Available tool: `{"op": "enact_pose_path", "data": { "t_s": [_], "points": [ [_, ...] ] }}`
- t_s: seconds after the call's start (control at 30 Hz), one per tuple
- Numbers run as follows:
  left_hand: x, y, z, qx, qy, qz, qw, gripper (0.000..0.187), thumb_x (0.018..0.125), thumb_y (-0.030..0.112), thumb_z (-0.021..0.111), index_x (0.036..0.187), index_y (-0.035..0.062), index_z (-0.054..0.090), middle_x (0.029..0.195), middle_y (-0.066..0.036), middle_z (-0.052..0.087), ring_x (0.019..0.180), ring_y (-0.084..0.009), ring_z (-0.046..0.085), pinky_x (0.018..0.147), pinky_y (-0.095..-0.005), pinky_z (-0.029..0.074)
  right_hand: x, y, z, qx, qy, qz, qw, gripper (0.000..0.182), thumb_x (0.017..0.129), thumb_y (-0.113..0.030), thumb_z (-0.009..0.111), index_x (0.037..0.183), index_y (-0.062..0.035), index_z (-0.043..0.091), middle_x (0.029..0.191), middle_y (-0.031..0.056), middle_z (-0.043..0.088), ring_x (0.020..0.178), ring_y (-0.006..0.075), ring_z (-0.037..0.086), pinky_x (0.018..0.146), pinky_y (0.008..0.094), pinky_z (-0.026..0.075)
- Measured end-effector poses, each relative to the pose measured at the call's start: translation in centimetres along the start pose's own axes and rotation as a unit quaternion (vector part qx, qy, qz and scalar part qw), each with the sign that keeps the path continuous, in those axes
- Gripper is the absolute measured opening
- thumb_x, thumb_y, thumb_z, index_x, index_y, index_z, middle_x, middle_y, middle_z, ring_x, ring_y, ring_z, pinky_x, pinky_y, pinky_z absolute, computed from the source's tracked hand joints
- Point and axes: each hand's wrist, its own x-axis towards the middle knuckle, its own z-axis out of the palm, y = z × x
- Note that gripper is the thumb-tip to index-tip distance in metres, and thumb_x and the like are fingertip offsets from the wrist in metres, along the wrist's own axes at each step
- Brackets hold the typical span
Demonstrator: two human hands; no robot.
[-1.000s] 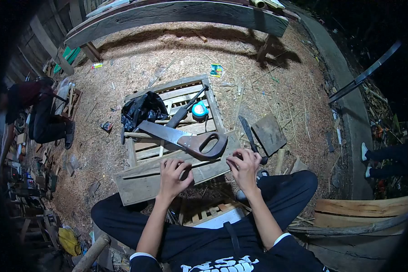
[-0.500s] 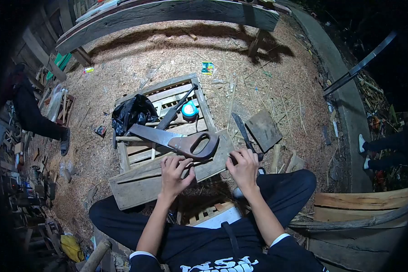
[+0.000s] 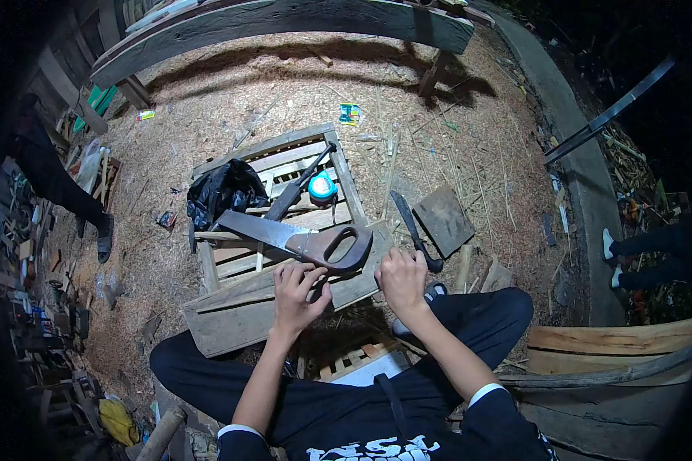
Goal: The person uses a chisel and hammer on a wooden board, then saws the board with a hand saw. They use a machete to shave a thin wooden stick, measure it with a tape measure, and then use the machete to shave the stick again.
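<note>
My left hand (image 3: 296, 296) rests on a wooden board (image 3: 231, 324) laid across my lap side of a slatted wooden frame (image 3: 347, 180). Its fingers are bent but apart, with the thumb spread. Around the right end of the board, my right hand (image 3: 402, 283) is curled closed; what its fingers grip is hidden. A handsaw (image 3: 315, 244) with a brown handle lies just beyond both hands, blade pointing left. Right of it is a dark-bladed knife (image 3: 409, 219). On the frame sit a blue tape measure (image 3: 322, 187), a long dark tool (image 3: 288, 198) and a black plastic bag (image 3: 227, 190).
A square wooden piece (image 3: 444, 221) lies right of the knife on shavings-covered ground. A heavy timber bench (image 3: 284, 29) spans the far side. One person's legs (image 3: 61, 184) stand at left, another's (image 3: 646, 253) at right. Planks (image 3: 615, 338) are at lower right.
My right hand has moved left, away from the knife's handle, and its fingers have curled in more. My left hand stays in place. The person at left has shifted their legs.
</note>
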Motion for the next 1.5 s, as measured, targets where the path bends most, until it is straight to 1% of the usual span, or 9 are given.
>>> {"op": "enact_pose_path", "data": {
  "t_s": [0.2, 0.37, 0.7, 0.77, 0.97, 1.23, 1.33, 1.43, 1.5],
  "points": [
    [0.1, 0.0, 0.0, -0.002, -0.003, 0.000, 1.000, 0.031, 0.079, 0.018, 0.079, 0.109, 0.0104, 0.075, 0.109, -0.008, 0.068, 0.108, -0.0275, 0.063, 0.103, -0.0463, 0.041, -0.2, 0.5, -0.7, 0.008, 0.031, -0.007, 0.999, 0.008, 0.085, -0.015, 0.068, 0.081, -0.0122, 0.075, 0.087, 0.0041, 0.069, 0.092, 0.0212, 0.071, 0.095, 0.0455, 0.049],
    [0.1, 0.1, 0.1, 0.007, 0.002, 0.005, 1.000, 0.030, 0.079, 0.018, 0.079, 0.109, 0.0104, 0.075, 0.109, -0.008, 0.068, 0.108, -0.0273, 0.063, 0.103, -0.0457, 0.040, -0.1, 0.0, -1.0, -0.064, -0.030, -0.037, 0.997, 0.009, 0.085, -0.013, 0.068, 0.082, -0.0116, 0.076, 0.089, 0.0049, 0.071, 0.088, 0.0214, 0.073, 0.079, 0.0398, 0.054],
    [-0.1, -0.1, 0.2, 0.016, -0.004, 0.008, 1.000, 0.031, 0.080, 0.019, 0.079, 0.109, 0.0094, 0.075, 0.112, -0.008, 0.068, 0.110, -0.0272, 0.062, 0.106, -0.0463, 0.039, 0.4, 1.2, -1.5, -0.010, -0.064, -0.076, 0.995, 0.007, 0.084, -0.012, 0.069, 0.085, -0.0107, 0.077, 0.086, 0.0045, 0.071, 0.086, 0.0222, 0.075, 0.070, 0.0364, 0.058],
    [-0.1, 0.0, 0.3, 0.015, -0.006, 0.004, 1.000, 0.031, 0.080, 0.019, 0.079, 0.109, 0.0094, 0.075, 0.112, -0.008, 0.068, 0.110, -0.0273, 0.062, 0.106, -0.0466, 0.039, 0.4, 0.7, -0.8, -0.062, -0.043, -0.089, 0.993, 0.008, 0.084, -0.012, 0.069, 0.085, -0.0107, 0.077, 0.085, 0.0045, 0.070, 0.082, 0.0203, 0.075, 0.064, 0.0337, 0.057],
    [-0.1, 0.3, 0.0, 0.013, -0.007, -0.004, 1.000, 0.031, 0.080, 0.019, 0.079, 0.109, 0.0094, 0.075, 0.112, -0.008, 0.068, 0.112, -0.0279, 0.062, 0.108, -0.0476, 0.039, 0.5, 0.9, -0.7, -0.063, -0.035, -0.111, 0.991, 0.006, 0.083, -0.012, 0.069, 0.081, -0.0111, 0.074, 0.084, 0.0036, 0.070, 0.075, 0.0176, 0.075, 0.056, 0.0308, 0.055],
    [0.2, 0.4, -0.1, 0.015, 0.006, 0.011, 1.000, 0.031, 0.078, 0.017, 0.080, 0.108, 0.0087, 0.074, 0.112, -0.009, 0.068, 0.111, -0.0299, 0.061, 0.105, -0.0478, 0.039, -0.2, 1.9, -0.4, -0.013, -0.042, -0.100, 0.994, 0.005, 0.086, -0.011, 0.066, 0.084, -0.0111, 0.070, 0.086, 0.0051, 0.070, 0.085, 0.0194, 0.075, 0.066, 0.0340, 0.058],
    [0.1, 0.3, 0.1, 0.010, 0.009, 0.010, 1.000, 0.032, 0.078, 0.017, 0.080, 0.108, 0.0088, 0.074, 0.112, -0.008, 0.068, 0.111, -0.0302, 0.061, 0.106, -0.0477, 0.039, -0.4, 2.1, -1.0, 0.040, -0.013, -0.075, 0.996, 0.007, 0.089, -0.011, 0.068, 0.085, -0.0065, 0.070, 0.088, 0.0077, 0.069, 0.086, 0.0237, 0.074, 0.067, 0.0391, 0.058],
    [0.1, 0.2, -0.1, 0.020, 0.005, 0.003, 1.000, 0.032, 0.078, 0.018, 0.080, 0.108, 0.0092, 0.074, 0.113, -0.008, 0.068, 0.112, -0.0303, 0.060, 0.106, -0.0475, 0.039, 0.3, 1.7, -2.0, 0.157, -0.031, -0.010, 0.987, 0.012, 0.091, -0.015, 0.072, 0.094, -0.0027, 0.073, 0.095, 0.0119, 0.069, 0.092, 0.0303, 0.072, 0.076, 0.0431, 0.058],
    [-0.1, 0.3, -0.3, 0.019, 0.013, -0.004, 1.000, 0.033, 0.077, 0.018, 0.081, 0.109, 0.0097, 0.074, 0.113, -0.007, 0.067, 0.113, -0.0299, 0.060, 0.106, -0.0471, 0.039, 0.7, 0.0, -2.6, 0.256, 0.103, 0.027, 0.961, 0.020, 0.092, -0.021, 0.077, 0.104, -0.0056, 0.076, 0.108, 0.0133, 0.070, 0.100, 0.0314, 0.069, 0.080, 0.0445, 0.056]
  ]
}}
